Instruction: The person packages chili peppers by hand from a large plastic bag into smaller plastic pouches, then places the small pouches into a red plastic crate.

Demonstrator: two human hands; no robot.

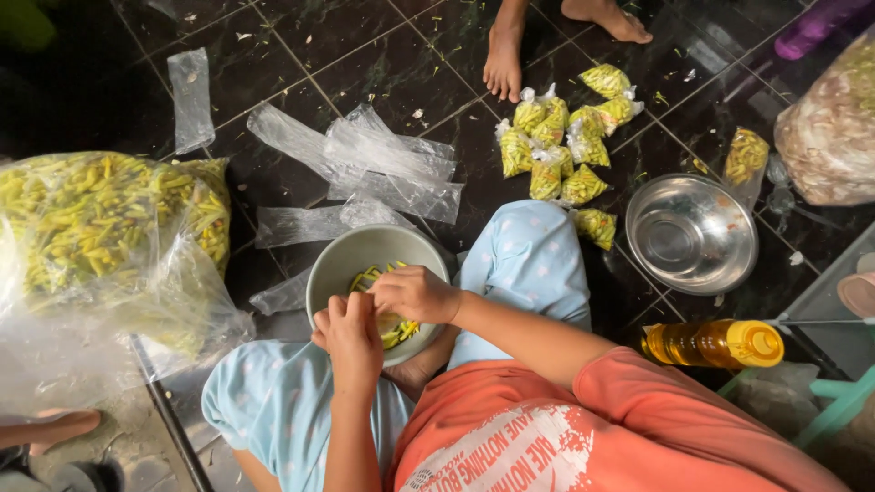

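A grey-green bowl (339, 264) rests in my lap and holds yellow-green chillies (397, 330). My right hand (415, 293) reaches over the bowl from the right, fingers curled down onto the chillies. My left hand (351, 337) is at the bowl's near rim, fingers closed and touching the right hand. What the left hand holds is hidden under its fingers. My light blue trousers (529, 260) and orange shirt (565, 428) fill the lower part of the view.
A large clear bag of chillies (100, 228) lies at the left. Empty plastic bags (365, 164) lie on the dark tiles. Small packed chilli bags (556, 146), a steel bowl (693, 232) and an oil bottle (711, 343) are at the right. Another person's bare feet (506, 55) are at the top.
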